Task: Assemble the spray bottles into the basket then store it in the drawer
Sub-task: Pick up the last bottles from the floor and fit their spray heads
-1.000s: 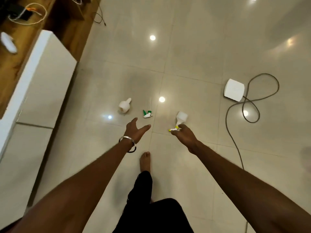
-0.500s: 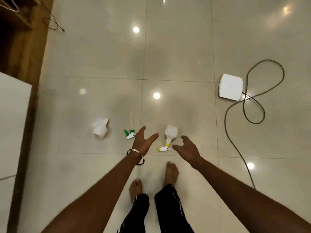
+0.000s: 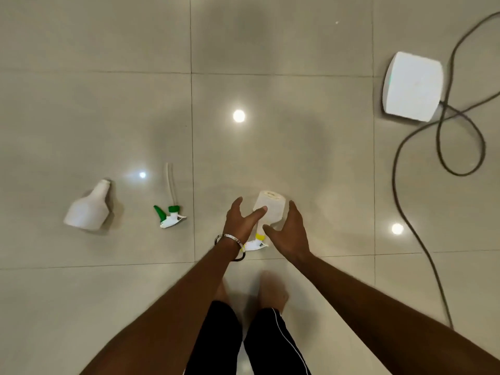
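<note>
A white spray bottle with a yellow-and-white trigger head [image 3: 270, 209] lies on the tiled floor in front of my feet. My left hand [image 3: 240, 221], with a metal bangle on the wrist, reaches over its left side with fingers spread. My right hand [image 3: 289, 231] hovers at its right side, fingers also spread. Neither hand grips it. Further left lie a loose green-and-white trigger head with its tube [image 3: 169, 212] and a bare white bottle without a head [image 3: 88, 208], both on their sides.
A white box-shaped device [image 3: 412, 86] sits on the floor at the upper right, with a dark cable [image 3: 400, 163] looping from it down the right side. My bare feet [image 3: 270, 290] stand just below the bottle.
The view has moved closer to the floor and the objects look larger. Both hands have closed in on the yellow-headed bottle from either side.
</note>
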Available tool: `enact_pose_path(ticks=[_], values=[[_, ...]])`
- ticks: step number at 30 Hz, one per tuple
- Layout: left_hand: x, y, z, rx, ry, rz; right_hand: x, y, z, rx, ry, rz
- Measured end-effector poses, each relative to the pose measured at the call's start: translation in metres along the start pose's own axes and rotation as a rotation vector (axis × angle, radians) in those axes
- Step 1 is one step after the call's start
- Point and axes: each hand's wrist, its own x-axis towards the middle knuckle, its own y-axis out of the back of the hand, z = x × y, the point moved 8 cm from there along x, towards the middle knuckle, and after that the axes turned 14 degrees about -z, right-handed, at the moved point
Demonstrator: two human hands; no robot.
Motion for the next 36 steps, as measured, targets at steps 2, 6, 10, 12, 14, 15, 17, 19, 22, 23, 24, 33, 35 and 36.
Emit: enact_pose_path(ticks=[2,6,10,12,14,15,17,19,22,23,24,33,35,36], values=[[0.031,-0.005,-0.013,-0.032,0.018,-0.035,0.027,-0.009,0.013,0.001,0.031,0.032],[0.071,-0.013,-0.034,-0.043,0.046,-0.081,0.064,-0.023,0.034,-0.031,0.077,0.054],[0.091,-0.019,-0.052,0.000,0.053,-0.139,0.080,-0.036,0.045,-0.024,0.168,0.020],[0.095,-0.018,-0.056,-0.025,0.046,-0.147,0.082,-0.035,0.045,-0.031,0.187,0.018],[0.094,-0.013,-0.058,-0.071,0.040,-0.138,0.083,-0.032,0.040,-0.031,0.239,-0.006],[0.092,-0.011,-0.058,-0.091,0.038,-0.137,0.083,-0.029,0.036,-0.025,0.266,-0.023],[0.084,-0.003,-0.055,-0.109,0.032,-0.142,0.079,-0.024,0.028,-0.005,0.285,-0.075],[0.073,0.006,-0.051,-0.090,0.020,-0.149,0.072,-0.020,0.023,0.018,0.243,-0.125],[0.048,0.021,-0.042,-0.102,0.033,-0.164,0.056,-0.017,0.014,0.106,0.154,-0.197],[0.038,0.027,-0.037,-0.122,0.048,-0.159,0.049,-0.016,0.010,0.154,0.125,-0.222],[0.029,0.032,-0.033,-0.141,0.066,-0.153,0.043,-0.016,0.006,0.208,0.093,-0.255],[-0.065,0.073,0.027,-0.265,0.047,-0.314,-0.041,-0.014,-0.073,0.485,-0.011,-0.502],[-0.084,0.078,0.034,-0.303,0.026,-0.353,-0.059,-0.015,-0.090,0.499,-0.006,-0.525],[-0.093,0.080,0.037,-0.323,0.014,-0.364,-0.068,-0.016,-0.098,0.499,-0.002,-0.532]])
